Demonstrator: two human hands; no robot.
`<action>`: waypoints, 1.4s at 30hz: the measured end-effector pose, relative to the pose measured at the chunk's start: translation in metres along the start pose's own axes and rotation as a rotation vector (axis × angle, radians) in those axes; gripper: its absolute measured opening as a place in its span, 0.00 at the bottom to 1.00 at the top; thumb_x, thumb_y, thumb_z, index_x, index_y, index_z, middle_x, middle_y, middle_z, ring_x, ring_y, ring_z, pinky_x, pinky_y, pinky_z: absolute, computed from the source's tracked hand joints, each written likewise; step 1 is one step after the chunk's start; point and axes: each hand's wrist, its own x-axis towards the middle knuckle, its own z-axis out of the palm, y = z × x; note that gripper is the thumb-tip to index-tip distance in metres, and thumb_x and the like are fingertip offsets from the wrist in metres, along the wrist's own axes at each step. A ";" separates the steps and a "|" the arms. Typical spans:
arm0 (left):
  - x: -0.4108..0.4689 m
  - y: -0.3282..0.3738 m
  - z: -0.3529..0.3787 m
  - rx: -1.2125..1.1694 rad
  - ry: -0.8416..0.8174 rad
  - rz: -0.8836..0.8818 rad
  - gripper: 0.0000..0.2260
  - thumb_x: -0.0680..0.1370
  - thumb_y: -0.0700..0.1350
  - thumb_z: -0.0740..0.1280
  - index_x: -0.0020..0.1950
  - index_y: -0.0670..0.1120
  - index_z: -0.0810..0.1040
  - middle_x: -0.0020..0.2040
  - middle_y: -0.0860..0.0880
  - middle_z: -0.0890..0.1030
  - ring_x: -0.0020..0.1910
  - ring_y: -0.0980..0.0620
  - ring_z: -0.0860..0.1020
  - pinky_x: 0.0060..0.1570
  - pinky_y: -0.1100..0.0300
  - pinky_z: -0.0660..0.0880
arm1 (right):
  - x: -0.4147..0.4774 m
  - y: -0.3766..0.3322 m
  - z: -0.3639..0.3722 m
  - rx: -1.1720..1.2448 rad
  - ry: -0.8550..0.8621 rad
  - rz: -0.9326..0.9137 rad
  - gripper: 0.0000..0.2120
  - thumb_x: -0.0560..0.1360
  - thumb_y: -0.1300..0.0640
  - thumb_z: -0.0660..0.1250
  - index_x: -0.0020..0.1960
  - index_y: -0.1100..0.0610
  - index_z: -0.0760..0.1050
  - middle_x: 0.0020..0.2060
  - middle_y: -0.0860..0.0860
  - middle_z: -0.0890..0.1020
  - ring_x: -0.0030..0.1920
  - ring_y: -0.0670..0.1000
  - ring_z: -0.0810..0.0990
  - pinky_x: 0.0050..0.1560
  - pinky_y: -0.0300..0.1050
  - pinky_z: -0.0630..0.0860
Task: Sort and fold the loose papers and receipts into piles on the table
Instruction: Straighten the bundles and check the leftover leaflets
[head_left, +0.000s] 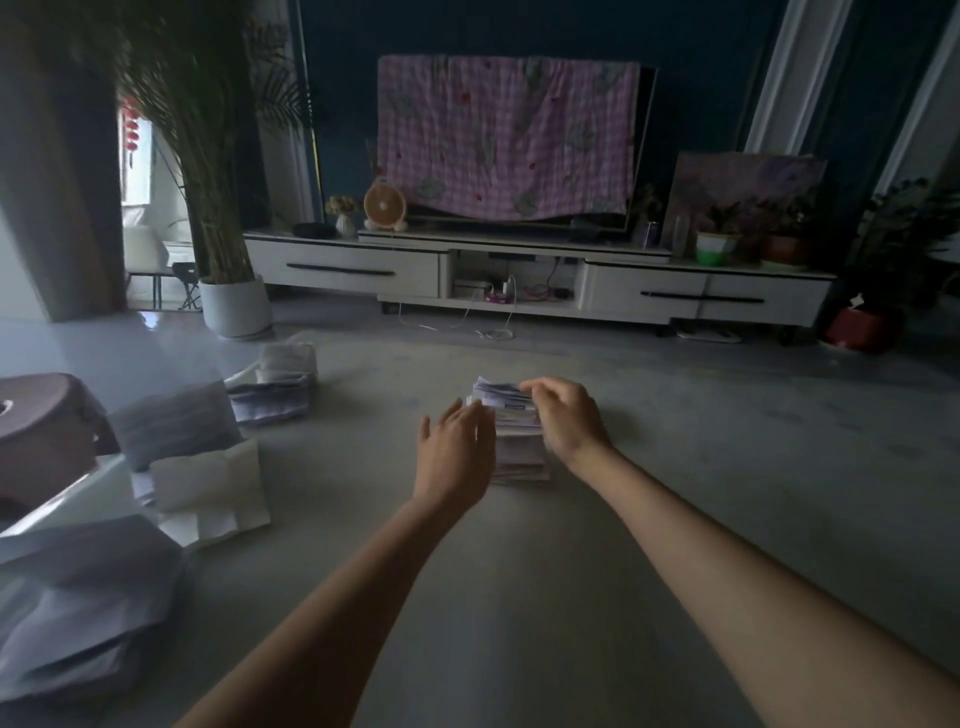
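Dim living room; wide grey surface (519, 597) ran toward a white cabinet (353, 270) under a screen draped in pink checked cloth (509, 135). Loose papers (78, 597) were heaped at near left, a smaller pile (275, 395) farther off. Paper stack (519, 441) lay centre, long axis pointing away from the person. Left hand (454, 452) flat, fingers straight, against its left side. Right hand (569, 421) curved over its right edge; hold could not be told.
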 end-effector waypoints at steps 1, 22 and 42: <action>0.000 -0.003 -0.002 -0.017 0.022 -0.011 0.15 0.82 0.45 0.53 0.59 0.43 0.76 0.62 0.44 0.77 0.68 0.46 0.69 0.67 0.47 0.62 | 0.000 -0.004 -0.001 0.013 0.013 0.011 0.14 0.79 0.61 0.55 0.56 0.61 0.78 0.56 0.56 0.80 0.57 0.54 0.77 0.49 0.37 0.67; -0.135 -0.080 -0.242 -0.230 0.548 -0.250 0.10 0.74 0.34 0.63 0.46 0.48 0.77 0.47 0.48 0.81 0.50 0.47 0.79 0.48 0.59 0.72 | -0.068 -0.117 0.184 -0.130 -0.747 0.003 0.15 0.73 0.69 0.58 0.56 0.65 0.78 0.56 0.57 0.78 0.60 0.55 0.73 0.56 0.41 0.71; -0.102 -0.082 -0.252 -0.410 0.406 -0.376 0.11 0.76 0.31 0.62 0.53 0.42 0.78 0.53 0.44 0.80 0.53 0.50 0.77 0.56 0.58 0.73 | -0.045 -0.135 0.176 -0.325 -0.349 -0.423 0.12 0.75 0.61 0.62 0.54 0.58 0.80 0.59 0.56 0.79 0.62 0.56 0.74 0.64 0.45 0.65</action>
